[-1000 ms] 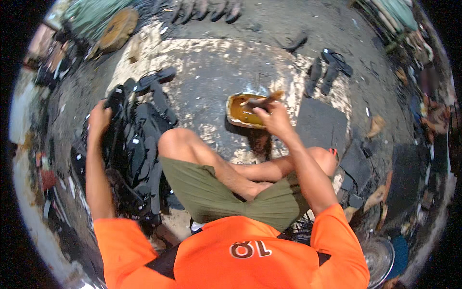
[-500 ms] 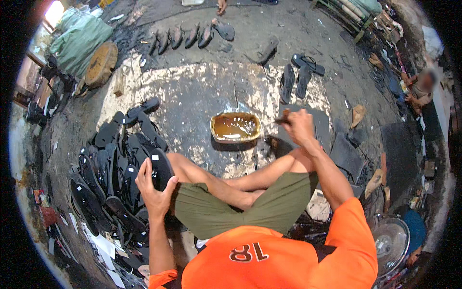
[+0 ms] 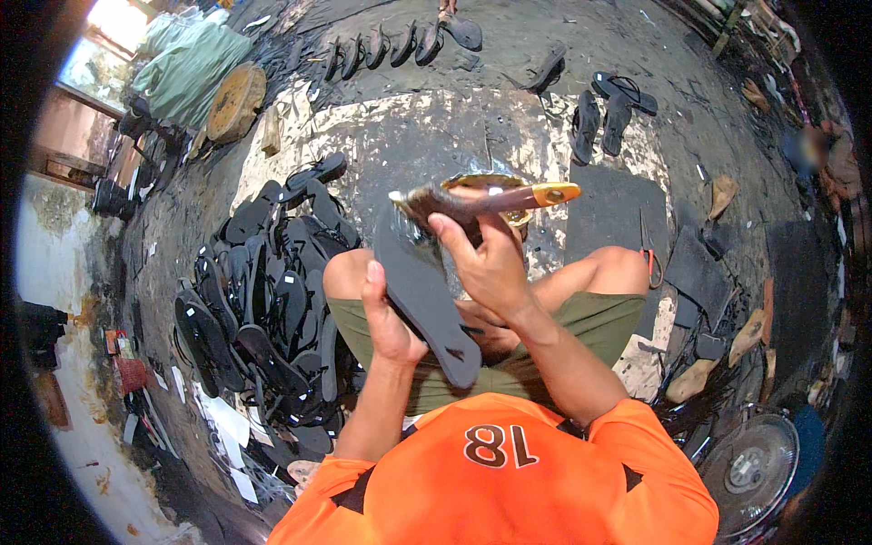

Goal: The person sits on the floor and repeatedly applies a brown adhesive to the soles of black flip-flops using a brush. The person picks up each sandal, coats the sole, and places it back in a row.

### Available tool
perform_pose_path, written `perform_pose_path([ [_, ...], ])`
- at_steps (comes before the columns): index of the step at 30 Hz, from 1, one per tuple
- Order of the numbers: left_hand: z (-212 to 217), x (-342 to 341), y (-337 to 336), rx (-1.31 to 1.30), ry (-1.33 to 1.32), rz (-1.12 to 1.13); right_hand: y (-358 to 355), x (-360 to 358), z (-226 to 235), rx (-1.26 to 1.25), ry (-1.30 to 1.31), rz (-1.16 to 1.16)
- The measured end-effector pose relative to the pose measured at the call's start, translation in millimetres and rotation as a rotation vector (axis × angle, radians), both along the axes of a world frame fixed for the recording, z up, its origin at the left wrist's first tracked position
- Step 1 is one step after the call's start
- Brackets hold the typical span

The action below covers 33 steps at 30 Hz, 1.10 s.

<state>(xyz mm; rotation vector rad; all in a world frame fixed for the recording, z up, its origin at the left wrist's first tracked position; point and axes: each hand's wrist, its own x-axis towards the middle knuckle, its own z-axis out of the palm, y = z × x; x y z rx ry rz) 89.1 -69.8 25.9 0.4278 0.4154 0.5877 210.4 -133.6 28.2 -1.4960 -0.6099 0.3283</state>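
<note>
My left hand [image 3: 392,329] holds a dark flip-flop [image 3: 420,295] from its left side, with the flat grey sole turned up and tilted above my lap. My right hand [image 3: 490,268] grips a paintbrush [image 3: 520,199] with a brown handle and a yellow end. Its bristles lie against the far end of the sole, where a wet shine shows. Just beyond the brush stands a tub [image 3: 468,180] of glossy amber-brown liquid, partly hidden by the brush and my right hand.
A heap of black flip-flops [image 3: 289,295] lies at my left. A row of sandals [image 3: 401,44] and a pair of flip-flops [image 3: 615,125] stand farther off. To my right are scissors [image 3: 650,257], shoe lasts [image 3: 695,380] and a fan [image 3: 749,468].
My left hand has brought a flip-flop from the heap to above my lap. My right hand has moved left with the brush, which now touches the sole. The view has shifted.
</note>
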Motion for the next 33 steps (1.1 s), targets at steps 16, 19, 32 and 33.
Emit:
perform_pose_path([
  [16,-27.7,-61.5,-39.9,-0.139,-0.060,-0.270,-56.3,45.5,2.5,0.044,0.279,-0.016],
  [19,-29.6,-78.2,-71.1,0.108,0.132,-0.230,-77.2,53.9,11.7,0.119,0.228,-0.098],
  [32,-9.5,39.4,29.3,0.109,0.159,-0.006,-38.0,-17.5,-24.5,0.069,-0.204,0.141],
  [33,-14.4,37.1,44.2,0.098,0.090,-0.073,-44.3,-22.8,-24.1,0.077,-0.221,0.210],
])
